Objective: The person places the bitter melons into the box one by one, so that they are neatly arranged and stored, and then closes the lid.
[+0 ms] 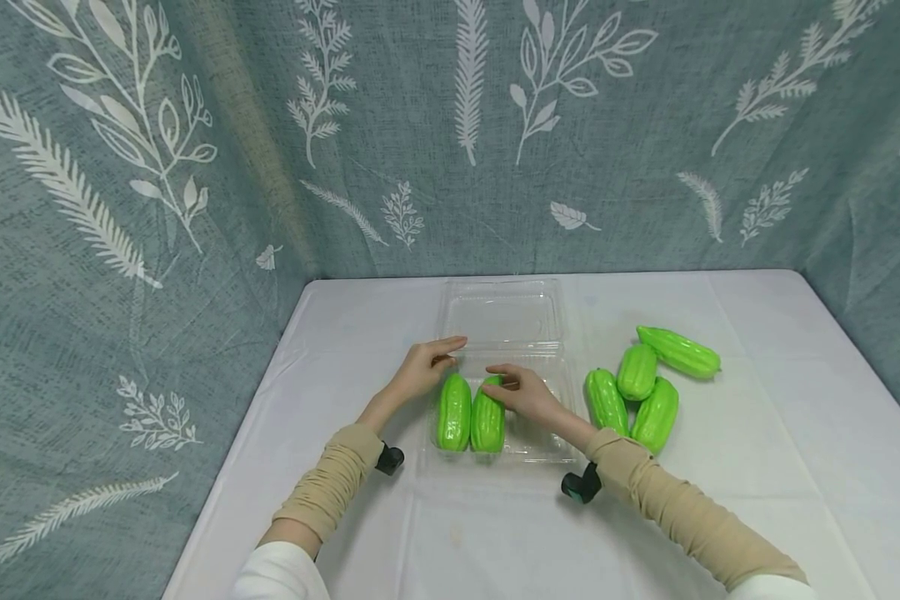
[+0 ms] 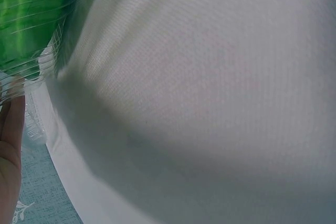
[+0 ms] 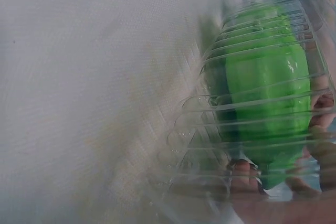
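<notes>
A clear plastic clamshell box (image 1: 540, 433) lies with its lid (image 1: 502, 312) folded back. Two green bitter melons stand side by side in its left half: the left melon (image 1: 454, 412) and the second melon (image 1: 487, 423). My right hand (image 1: 528, 396) pinches the far end of the second melon; through the ribbed wall in the right wrist view, fingertips (image 3: 244, 174) show at the tip of a melon (image 3: 270, 87). Over the box's far left corner is my left hand (image 1: 423, 367), fingers extended toward the hinge, close beyond the left melon's end.
Several more bitter melons (image 1: 656, 417) lie in a loose group right of the box, beside my right forearm. A white cloth covers the table (image 1: 495, 533). Patterned blue-green curtains (image 1: 420, 150) hang behind and at the sides.
</notes>
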{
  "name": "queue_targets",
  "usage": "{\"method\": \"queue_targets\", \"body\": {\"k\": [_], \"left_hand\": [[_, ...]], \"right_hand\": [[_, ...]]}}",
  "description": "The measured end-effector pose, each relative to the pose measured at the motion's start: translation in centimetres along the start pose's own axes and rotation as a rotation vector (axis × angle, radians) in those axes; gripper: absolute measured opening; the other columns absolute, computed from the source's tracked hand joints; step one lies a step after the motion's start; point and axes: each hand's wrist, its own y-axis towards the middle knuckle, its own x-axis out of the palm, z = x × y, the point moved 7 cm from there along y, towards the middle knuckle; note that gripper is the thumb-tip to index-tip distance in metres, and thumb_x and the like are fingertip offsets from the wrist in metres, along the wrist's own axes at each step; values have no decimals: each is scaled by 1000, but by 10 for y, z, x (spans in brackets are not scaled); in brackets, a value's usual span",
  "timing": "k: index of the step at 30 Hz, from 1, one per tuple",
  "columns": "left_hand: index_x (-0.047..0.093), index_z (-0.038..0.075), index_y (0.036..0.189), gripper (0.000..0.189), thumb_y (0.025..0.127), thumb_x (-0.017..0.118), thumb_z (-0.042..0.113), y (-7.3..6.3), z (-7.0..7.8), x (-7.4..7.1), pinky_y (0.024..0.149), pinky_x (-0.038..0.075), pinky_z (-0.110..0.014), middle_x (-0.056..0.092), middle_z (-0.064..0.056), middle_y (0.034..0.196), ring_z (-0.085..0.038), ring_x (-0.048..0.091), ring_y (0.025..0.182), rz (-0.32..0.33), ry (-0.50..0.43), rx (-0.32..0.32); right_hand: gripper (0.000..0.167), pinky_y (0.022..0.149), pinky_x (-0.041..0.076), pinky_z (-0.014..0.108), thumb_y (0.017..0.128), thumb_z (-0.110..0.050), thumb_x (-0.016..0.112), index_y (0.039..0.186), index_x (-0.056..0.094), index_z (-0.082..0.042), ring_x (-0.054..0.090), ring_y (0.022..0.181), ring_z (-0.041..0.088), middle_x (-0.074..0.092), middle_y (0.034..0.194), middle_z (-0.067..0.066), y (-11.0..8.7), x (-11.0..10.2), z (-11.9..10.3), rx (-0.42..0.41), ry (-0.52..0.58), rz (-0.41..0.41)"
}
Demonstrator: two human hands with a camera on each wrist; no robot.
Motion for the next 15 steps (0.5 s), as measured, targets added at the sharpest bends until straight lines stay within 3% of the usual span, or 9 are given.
{"method": "queue_targets", "body": {"k": [15], "left_hand": [[56,-3,129,39,90,58,-2,-1,1,-1,93,54,-37,54,-16,136,-31,56,121,0,3,13]], "right_hand": [[45,96,50,49,92,-27,62,130,56,-3,55,118,40,55,131,24,0,-4,0,-18,-28,60]]}}
